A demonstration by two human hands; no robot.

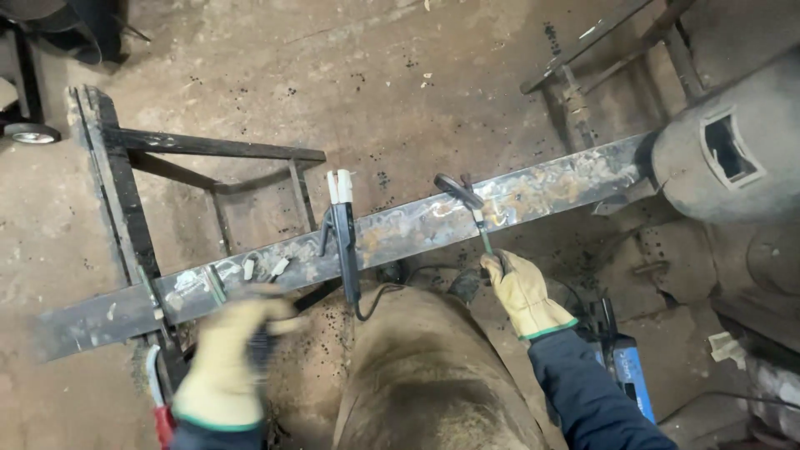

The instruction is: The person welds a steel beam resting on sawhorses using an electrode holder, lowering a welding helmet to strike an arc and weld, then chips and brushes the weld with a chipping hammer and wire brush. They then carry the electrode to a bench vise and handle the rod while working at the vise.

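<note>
A long, scorched steel bar (pixel 533 187) runs from lower left to upper right across a dark metal frame (pixel 125 175). A black clamp (pixel 343 233) with a cable grips the bar near its middle. My right hand (pixel 521 292), in a yellow glove, is shut on a thin metal tool (pixel 482 229). The tool's dark looped end (pixel 454 187) rests on the bar's top. My left hand (pixel 229 358), also gloved and blurred, hovers just below the bar's left part. Its fingers curl round a dark object (pixel 262 343) that I cannot make out.
A grey metal drum (pixel 733 150) with a square opening stands at the right. A blue machine (pixel 629 375) sits by my right sleeve. Another metal frame (pixel 600 50) lies at the upper right, a small wheel (pixel 29 132) at the far left. My knee (pixel 425 375) is below the bar.
</note>
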